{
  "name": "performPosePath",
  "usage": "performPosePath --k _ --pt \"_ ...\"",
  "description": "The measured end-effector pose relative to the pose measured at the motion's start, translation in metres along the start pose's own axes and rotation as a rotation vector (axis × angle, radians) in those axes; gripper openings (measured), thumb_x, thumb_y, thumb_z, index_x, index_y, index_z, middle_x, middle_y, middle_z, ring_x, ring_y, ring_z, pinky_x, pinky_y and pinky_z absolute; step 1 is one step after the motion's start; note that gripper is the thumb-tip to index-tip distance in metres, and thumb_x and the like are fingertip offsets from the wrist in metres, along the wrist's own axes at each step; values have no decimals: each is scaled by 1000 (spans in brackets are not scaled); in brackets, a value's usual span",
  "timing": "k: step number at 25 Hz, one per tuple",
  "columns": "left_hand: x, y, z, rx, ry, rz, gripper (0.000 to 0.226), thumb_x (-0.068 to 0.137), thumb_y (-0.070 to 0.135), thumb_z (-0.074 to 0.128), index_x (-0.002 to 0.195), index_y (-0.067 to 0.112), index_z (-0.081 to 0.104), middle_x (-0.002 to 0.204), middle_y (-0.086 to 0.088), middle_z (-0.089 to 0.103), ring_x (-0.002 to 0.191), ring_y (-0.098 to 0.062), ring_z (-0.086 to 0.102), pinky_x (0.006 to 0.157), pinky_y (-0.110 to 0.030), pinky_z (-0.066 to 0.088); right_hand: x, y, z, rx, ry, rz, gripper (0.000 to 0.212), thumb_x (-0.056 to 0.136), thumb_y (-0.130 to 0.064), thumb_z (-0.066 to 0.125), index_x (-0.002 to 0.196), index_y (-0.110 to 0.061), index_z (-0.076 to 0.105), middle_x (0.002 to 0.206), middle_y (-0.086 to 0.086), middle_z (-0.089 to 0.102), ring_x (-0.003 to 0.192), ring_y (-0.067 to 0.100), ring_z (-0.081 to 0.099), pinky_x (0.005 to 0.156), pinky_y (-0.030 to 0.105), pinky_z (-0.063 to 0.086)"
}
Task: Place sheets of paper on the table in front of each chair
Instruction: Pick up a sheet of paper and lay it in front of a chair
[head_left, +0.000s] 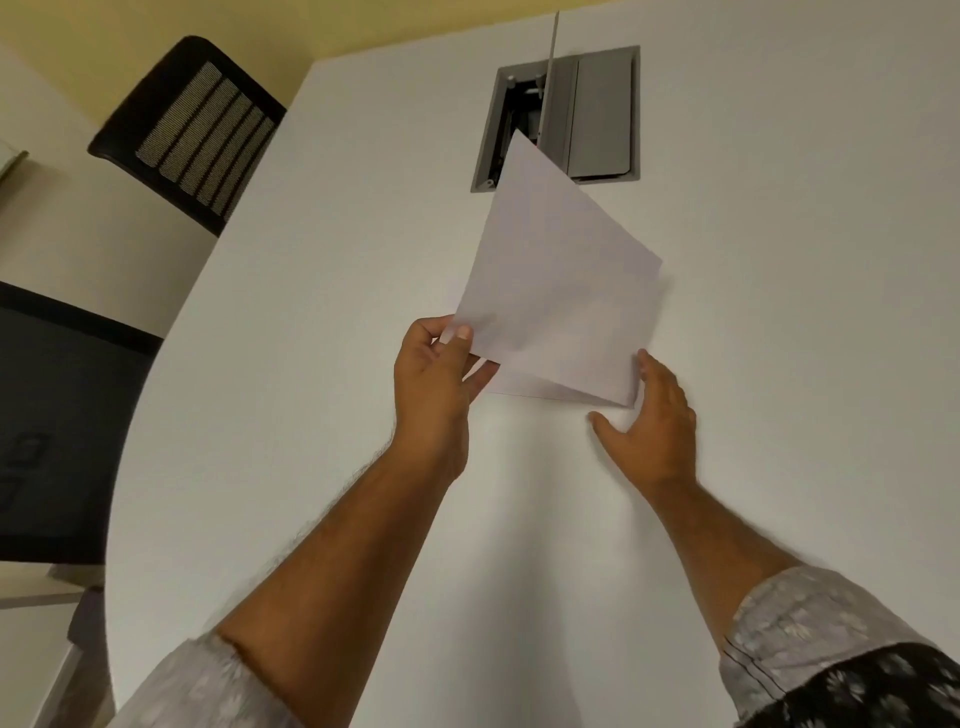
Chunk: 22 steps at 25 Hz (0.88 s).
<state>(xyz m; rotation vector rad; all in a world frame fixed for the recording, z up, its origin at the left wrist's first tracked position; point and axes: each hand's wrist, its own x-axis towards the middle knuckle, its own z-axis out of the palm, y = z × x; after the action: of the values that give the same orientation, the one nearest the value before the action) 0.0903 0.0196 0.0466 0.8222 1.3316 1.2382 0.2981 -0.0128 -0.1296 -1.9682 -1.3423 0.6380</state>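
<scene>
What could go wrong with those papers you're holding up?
1. The left hand pinches only one corner of the sheets of paper, so they might slip or fan apart.
2. The right hand is open beside the lower edge, not gripping, so a loose sheet could slide off.
3. The open cable box in the table sits just beyond; a corner might catch there.

A single head-worn wide-angle view is given, directed forward and steeply down over the white table (311, 364). Both forearms are seen close below, while a mesh-backed chair (192, 135) is framed at far left.
</scene>
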Motion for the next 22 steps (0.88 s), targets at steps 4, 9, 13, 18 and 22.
performPosePath --k 4,9,13,18,22 --pt "-42 32 -13 -36 -69 55 7 108 12 53 113 11 59 132 -18 71 117 -31 74 97 -46 62 -9 -19 -33 1100 -36 448 56 95 -25 60 149 -17 50 155 15 55 130 29 59 120 48 42" --pt "-78 60 -53 -74 21 44 8 108 11 53 113 13 59 133 -19 70 115 -30 74 97 -51 61 -70 -86 -59 1438 -239 619 48 97 -49 64 132 -17 65 123 4 77 108 20 73 89 39 57" --pt "-92 70 -108 -157 180 -13 17 108 12 54 124 8 60 130 -13 73 116 -30 74 95 -49 62 -107 -118 -58 1265 -150 537 24 101 -16 68 125 -16 72 125 5 78 113 23 75 104 46 55" --pt "-103 71 -202 -218 295 -81 14 105 18 62 116 14 70 126 -10 76 118 -28 72 92 -42 61 -148 -172 -38 921 -88 433 10 98 -16 73 106 -12 75 103 2 82 103 29 77 84 35 59" --pt "-101 71 -281 -310 383 -166 18 101 17 68 118 13 73 123 -11 77 109 -27 72 90 -38 59 -183 -225 -3 833 -97 386 6 98 -15 73 102 -12 75 96 0 83 73 5 74 68 25 50"
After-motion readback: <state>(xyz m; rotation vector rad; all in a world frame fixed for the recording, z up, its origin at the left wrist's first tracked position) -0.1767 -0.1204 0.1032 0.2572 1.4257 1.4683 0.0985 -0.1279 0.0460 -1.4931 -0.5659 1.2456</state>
